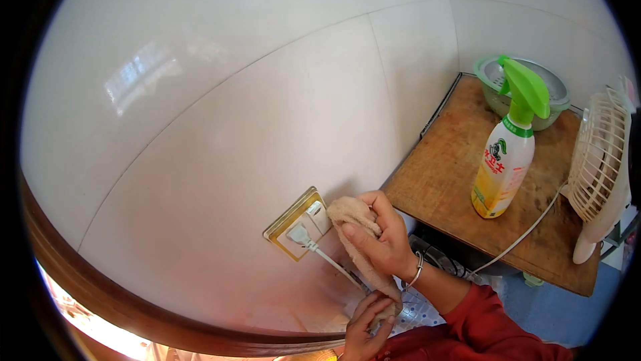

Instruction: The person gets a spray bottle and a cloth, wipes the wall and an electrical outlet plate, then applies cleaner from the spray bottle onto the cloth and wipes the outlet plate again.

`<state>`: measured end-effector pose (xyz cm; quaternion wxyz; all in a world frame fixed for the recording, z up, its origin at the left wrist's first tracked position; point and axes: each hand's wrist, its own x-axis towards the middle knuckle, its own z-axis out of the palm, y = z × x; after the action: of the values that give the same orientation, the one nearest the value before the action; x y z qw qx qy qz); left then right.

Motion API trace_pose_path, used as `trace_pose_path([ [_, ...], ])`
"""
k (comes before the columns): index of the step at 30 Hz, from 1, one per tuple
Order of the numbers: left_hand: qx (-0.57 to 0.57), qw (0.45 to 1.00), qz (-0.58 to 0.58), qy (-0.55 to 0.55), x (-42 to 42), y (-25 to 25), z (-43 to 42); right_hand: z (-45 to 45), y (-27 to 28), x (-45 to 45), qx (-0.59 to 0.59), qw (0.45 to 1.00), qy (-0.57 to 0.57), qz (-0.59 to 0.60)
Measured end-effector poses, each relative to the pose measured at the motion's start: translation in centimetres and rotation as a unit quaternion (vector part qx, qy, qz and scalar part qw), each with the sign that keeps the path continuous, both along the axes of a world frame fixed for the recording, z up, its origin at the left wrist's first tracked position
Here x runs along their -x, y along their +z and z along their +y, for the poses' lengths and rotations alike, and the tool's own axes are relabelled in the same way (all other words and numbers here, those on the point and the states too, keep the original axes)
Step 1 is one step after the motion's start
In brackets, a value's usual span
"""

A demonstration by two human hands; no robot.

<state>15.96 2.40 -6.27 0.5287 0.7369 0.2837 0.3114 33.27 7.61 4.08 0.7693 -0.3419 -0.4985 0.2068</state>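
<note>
A beige cloth is bunched between my two hands, close to the tiled wall. My right hand grips its upper end, thumb and fingers closed around the folds. Lower down, my left hand is closed on the cloth's bottom end. Just left of the cloth is a gold-edged wall socket with a white plug in it. The plug's white cord runs down behind the cloth. Whether the cloth touches the socket plate, I cannot tell.
A wooden tabletop on the right bears a spray bottle with a green trigger head. Behind it a green basin holds a metal strainer. A white fan stands at the table's right side, its cable crossing the tabletop.
</note>
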Motion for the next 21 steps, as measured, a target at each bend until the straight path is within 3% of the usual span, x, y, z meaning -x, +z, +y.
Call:
trace_pose_path([
  [6, 0.040, 0.997, -0.062, 0.007, 0.4, -0.2, 0.5, 1.1, 1.6, 0.3, -0.012, 0.996, -0.030, -0.083],
  [12, 0.051, 0.998, -0.036, 0.017, 0.0, 0.3, 0.4, 1.8, 0.5, 0.8, 0.013, 0.986, -0.116, -0.120],
  [16, 0.069, 0.997, 0.001, -0.021, -0.3, -0.6, 0.5, 1.2, -1.2, 0.7, 0.069, 0.985, -0.096, -0.123],
  [19, 0.013, 1.000, -0.005, -0.010, -0.5, -1.2, 0.2, 0.9, -2.2, 0.7, 0.092, 0.986, -0.082, -0.112],
  [21, 0.028, 0.998, 0.022, -0.052, -0.2, -1.3, 0.5, 0.7, -2.3, 0.8, 0.117, 0.991, -0.036, -0.062],
])
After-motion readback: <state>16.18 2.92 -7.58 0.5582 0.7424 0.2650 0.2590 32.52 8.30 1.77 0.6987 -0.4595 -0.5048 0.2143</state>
